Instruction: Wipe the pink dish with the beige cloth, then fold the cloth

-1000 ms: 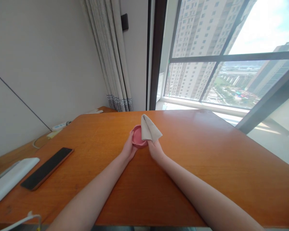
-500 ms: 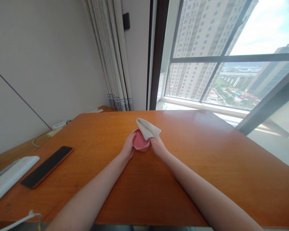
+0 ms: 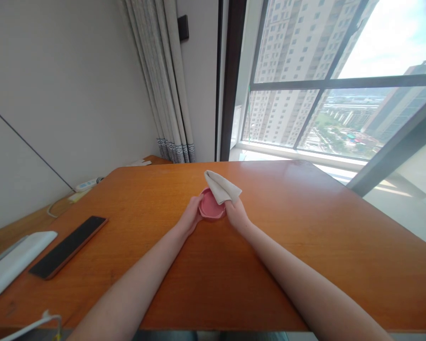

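Observation:
A small pink bowl (image 3: pixel 212 207) with an angular rim is in front of me, its inside facing me. My left hand (image 3: pixel 191 215) grips its left side, the thumb at the rim. My right hand (image 3: pixel 236 213) is closed on a folded whitish cloth (image 3: pixel 221 187) at the bowl's right side. The cloth lies against the bowl's upper right rim and sticks out past it. The fingers of both hands are partly hidden behind the bowl and cloth.
The brown wooden table (image 3: pixel 270 279) stretches out on all sides. On the left lie a flat black bar with an orange edge (image 3: pixel 69 246) and a white device (image 3: pixel 17 263). A white cable (image 3: pixel 31 327) is at the near left edge, a power strip (image 3: pixel 88 183) at the far left.
Both hands have shifted slightly right and up in the view with the bowl and cloth. The bowl is tilted a little more toward me.

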